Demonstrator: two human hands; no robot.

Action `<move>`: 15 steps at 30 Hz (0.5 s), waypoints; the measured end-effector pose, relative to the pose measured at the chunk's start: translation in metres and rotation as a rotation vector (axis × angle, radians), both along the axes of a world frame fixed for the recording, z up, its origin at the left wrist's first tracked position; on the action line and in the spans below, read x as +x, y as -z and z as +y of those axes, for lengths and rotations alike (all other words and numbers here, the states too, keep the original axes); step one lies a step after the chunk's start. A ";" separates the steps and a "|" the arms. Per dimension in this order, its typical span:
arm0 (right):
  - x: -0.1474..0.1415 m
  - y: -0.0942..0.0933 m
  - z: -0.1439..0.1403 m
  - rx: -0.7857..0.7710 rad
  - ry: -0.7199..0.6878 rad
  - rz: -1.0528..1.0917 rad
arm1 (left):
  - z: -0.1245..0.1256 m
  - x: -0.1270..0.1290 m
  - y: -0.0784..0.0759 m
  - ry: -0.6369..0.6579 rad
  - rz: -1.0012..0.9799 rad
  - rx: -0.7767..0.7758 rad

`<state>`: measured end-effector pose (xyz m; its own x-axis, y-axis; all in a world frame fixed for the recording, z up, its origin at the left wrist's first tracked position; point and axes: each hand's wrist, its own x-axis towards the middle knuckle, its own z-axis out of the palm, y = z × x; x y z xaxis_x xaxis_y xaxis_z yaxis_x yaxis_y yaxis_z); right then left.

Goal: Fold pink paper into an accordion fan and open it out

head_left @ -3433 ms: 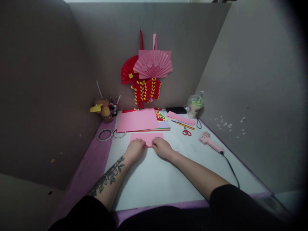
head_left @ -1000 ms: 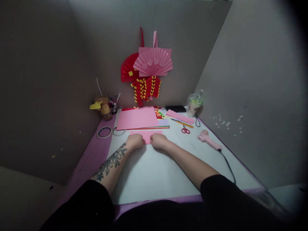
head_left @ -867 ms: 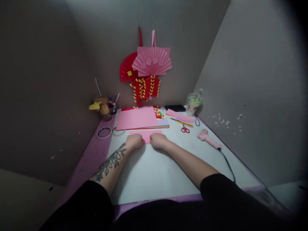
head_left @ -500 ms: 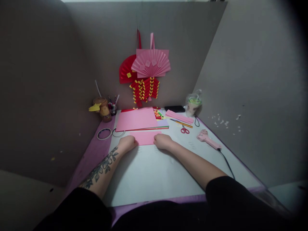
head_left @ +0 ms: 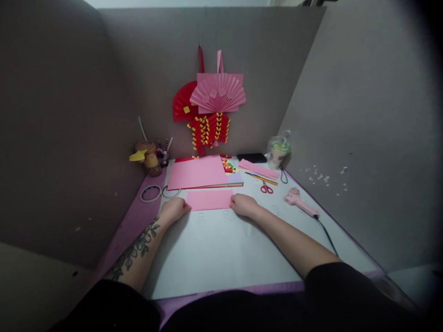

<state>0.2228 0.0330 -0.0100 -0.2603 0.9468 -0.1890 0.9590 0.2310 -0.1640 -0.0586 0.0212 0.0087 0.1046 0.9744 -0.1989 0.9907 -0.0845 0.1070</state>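
Note:
A pink sheet of paper (head_left: 210, 200) lies flat on the white work surface, its long side running left to right. My left hand (head_left: 174, 210) is closed at the paper's lower left corner, thumb and fingers pinched at its edge. At the right edge, my right hand (head_left: 244, 205) is likewise closed on the paper, with the fingertips partly hidden. Just behind it rests a stack of coloured paper topped by a larger pink sheet (head_left: 197, 171).
Tape rolls (head_left: 150, 193) lie at the left. Red scissors (head_left: 266, 187), a pencil (head_left: 265, 179), pink strips (head_left: 259, 168) and a pink glue gun (head_left: 300, 202) with a cord lie right. Cups (head_left: 278, 154) stand at the back corners. Paper fans (head_left: 218, 92) hang on the wall.
Both hands have slid outward along the pink paper, left hand leftward and right hand rightward, to its side edges. More of the paper now shows between them.

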 end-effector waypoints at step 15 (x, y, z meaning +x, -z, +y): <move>0.019 0.004 0.010 -0.038 0.061 0.088 | -0.007 -0.004 0.004 0.245 -0.079 0.139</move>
<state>0.2419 0.0429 -0.0137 -0.2198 0.9539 -0.2045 0.9527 0.1648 -0.2555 -0.0627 0.0140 0.0042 0.3504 0.9354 -0.0466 0.9279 -0.3400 0.1533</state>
